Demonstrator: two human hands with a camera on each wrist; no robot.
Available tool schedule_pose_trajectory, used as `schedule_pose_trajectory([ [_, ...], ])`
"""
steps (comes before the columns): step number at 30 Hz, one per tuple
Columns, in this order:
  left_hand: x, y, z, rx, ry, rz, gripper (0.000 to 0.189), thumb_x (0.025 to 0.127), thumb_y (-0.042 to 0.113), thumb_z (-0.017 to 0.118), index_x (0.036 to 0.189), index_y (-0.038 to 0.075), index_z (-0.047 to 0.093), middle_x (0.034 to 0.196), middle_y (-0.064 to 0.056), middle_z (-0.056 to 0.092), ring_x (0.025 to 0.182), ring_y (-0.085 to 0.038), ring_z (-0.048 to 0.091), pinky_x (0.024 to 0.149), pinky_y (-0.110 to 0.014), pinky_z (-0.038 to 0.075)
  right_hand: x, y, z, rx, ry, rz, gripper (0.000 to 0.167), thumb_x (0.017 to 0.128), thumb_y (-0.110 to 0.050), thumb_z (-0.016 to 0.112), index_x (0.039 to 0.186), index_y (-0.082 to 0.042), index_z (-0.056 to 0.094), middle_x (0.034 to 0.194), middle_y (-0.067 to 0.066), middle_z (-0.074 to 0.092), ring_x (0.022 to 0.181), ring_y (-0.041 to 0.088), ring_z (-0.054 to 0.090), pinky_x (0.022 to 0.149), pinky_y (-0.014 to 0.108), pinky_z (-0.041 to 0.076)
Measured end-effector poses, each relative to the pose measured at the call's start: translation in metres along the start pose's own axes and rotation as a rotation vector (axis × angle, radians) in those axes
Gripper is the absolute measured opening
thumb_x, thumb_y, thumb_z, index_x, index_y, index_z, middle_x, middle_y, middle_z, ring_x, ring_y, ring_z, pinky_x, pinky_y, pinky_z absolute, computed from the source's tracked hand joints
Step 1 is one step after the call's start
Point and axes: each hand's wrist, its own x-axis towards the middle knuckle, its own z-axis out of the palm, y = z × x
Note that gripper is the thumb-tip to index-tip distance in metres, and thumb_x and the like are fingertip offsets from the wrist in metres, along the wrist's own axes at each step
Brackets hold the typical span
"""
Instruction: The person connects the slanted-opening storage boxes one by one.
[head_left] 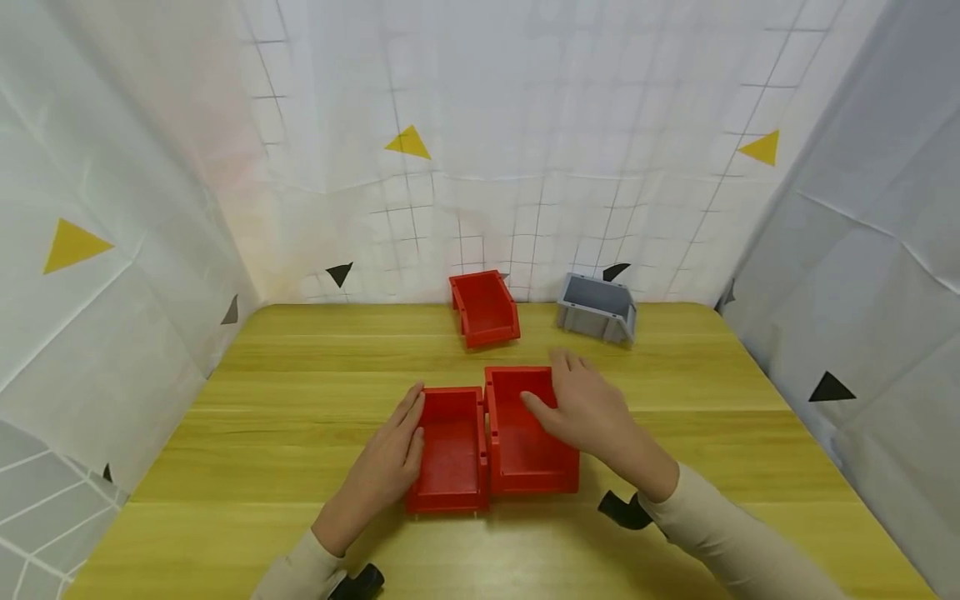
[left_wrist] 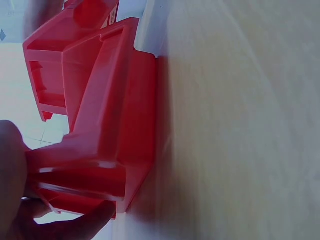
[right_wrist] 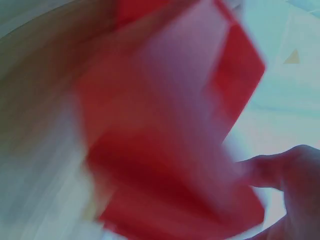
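Two red storage bins stand side by side on the wooden table in the head view. My left hand lies along the left wall of the left red bin, its fingers straight and touching the rim. The left wrist view shows fingertips against this bin's outside. My right hand is at the right wall of the right red bin, with the thumb spread over the bin's inside and the fingers stretched towards the far corner. Motion blur in the right wrist view hides the exact contact.
Farther back stand a third red bin and a grey bin, near the table's far edge. White sheets with yellow and black triangles hang behind and on both sides of the wooden table.
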Motion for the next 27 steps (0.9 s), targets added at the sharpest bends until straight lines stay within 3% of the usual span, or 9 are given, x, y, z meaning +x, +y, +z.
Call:
schedule_pose_trajectory([
  [2,0.0,0.0,0.0,0.001,0.001,-0.004,0.056,0.103,0.002,0.058,0.155,-0.01,0.039,0.167,-0.014,0.029,0.144,-0.032,0.044,0.109,-0.05,0.042,0.003,-0.015,0.003,0.001,0.043,-0.084,0.085,0.1,-0.047,0.064,0.156,0.009,0.036,0.156,0.028,0.041,0.14,0.046,0.042,0.107,0.061,0.043],
  [3,-0.001,0.0,0.001,0.003,0.0,-0.004,0.057,0.103,0.002,0.058,0.155,-0.01,0.039,0.167,-0.013,0.029,0.144,-0.032,0.044,0.109,-0.05,0.042,0.005,-0.023,0.006,0.017,0.045,-0.119,0.087,0.1,-0.05,0.063,0.158,0.009,0.034,0.162,0.027,0.033,0.146,0.046,0.034,0.113,0.062,0.035],
  [7,-0.001,0.0,0.002,-0.001,-0.001,-0.01,0.058,0.103,0.002,0.059,0.155,-0.009,0.039,0.168,-0.013,0.029,0.143,-0.032,0.045,0.107,-0.05,0.043,0.014,-0.052,0.021,0.052,0.011,-0.202,0.087,0.102,-0.055,0.057,0.159,0.006,0.034,0.166,0.025,0.025,0.152,0.044,0.024,0.12,0.058,0.023],
  [13,-0.001,0.0,0.002,-0.004,0.011,-0.003,0.058,0.102,0.001,0.06,0.156,-0.008,0.04,0.168,-0.012,0.03,0.139,-0.033,0.049,0.104,-0.05,0.047,0.029,-0.078,0.039,0.027,-0.047,-0.139,0.086,0.102,-0.057,0.053,0.16,0.004,0.033,0.167,0.024,0.024,0.154,0.043,0.018,0.122,0.058,0.014],
  [20,-0.001,0.0,0.002,-0.004,0.019,0.005,0.058,0.102,0.0,0.06,0.155,-0.009,0.04,0.167,-0.012,0.03,0.134,-0.033,0.055,0.1,-0.049,0.051,0.038,-0.084,0.046,0.009,-0.056,-0.103,0.085,0.101,-0.056,0.055,0.157,0.005,0.038,0.164,0.028,0.028,0.152,0.047,0.021,0.121,0.062,0.011],
  [27,-0.001,0.001,0.002,0.008,0.016,0.0,0.057,0.102,0.002,0.059,0.156,-0.007,0.04,0.167,-0.012,0.031,0.138,-0.033,0.05,0.103,-0.049,0.048,0.038,-0.083,0.054,-0.035,-0.044,-0.119,0.082,0.101,-0.056,0.055,0.157,0.002,0.04,0.164,0.029,0.026,0.152,0.047,0.02,0.121,0.064,0.01],
])
